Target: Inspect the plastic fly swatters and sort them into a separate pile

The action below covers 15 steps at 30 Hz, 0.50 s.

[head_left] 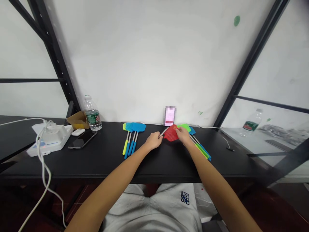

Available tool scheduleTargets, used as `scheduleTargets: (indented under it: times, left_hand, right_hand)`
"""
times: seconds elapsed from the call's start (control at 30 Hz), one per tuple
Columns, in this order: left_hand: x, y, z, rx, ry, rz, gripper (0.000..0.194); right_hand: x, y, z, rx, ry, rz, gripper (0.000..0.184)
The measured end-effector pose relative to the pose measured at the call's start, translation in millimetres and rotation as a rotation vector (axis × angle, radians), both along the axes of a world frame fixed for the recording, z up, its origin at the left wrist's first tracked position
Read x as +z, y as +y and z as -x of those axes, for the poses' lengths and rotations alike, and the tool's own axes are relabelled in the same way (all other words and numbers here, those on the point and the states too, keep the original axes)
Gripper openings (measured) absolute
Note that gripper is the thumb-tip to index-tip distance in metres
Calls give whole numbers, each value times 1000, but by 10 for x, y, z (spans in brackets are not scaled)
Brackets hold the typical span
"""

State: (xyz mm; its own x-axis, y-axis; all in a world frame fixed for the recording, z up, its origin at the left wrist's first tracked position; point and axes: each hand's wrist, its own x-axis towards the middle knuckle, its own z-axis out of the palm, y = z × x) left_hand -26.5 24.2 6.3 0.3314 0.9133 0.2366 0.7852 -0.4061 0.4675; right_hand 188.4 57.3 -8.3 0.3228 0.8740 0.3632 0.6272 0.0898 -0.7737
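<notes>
One red fly swatter (171, 133) near the back edge of the black surface (159, 166), just right of the middle, between left hand (154, 140) and right hand (184, 135). Around a thin pale rod (164, 131), slanting up toward the back edge, a close curl of the left fingers; on the right side of the swatter's perforated head, a pinch of right thumb and fingertips. No telling, at this size, of any join between rod and head. To the left, a fan of swatters (139, 127) with one yellow-green and three blue handles, heads toward the back edge, handles toward the front edge. Just beside the right hand, a green-headed swatter (185, 127) among others, handles slanting toward the front right corner. For good handling, probably best to pinch the thin head lightly so as not to bend it, keep the rod steady, align both hands before pulling or pressing, and stay clear of the green head to avoid snagging.
</notes>
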Motion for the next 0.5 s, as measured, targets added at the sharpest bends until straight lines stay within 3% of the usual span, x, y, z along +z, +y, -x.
scheduleTargets:
  times: [0.2, 0.5]
  left_hand:
    - [14, -32, 27, -19, 100, -31, 28]
    - [31, -65, 40, -40, 165, -39, 29]
  right_hand:
    - [162, -76, -255, -278, -60, -123, 31]
    - [189, -109, -320, -335, -97, -106, 38]
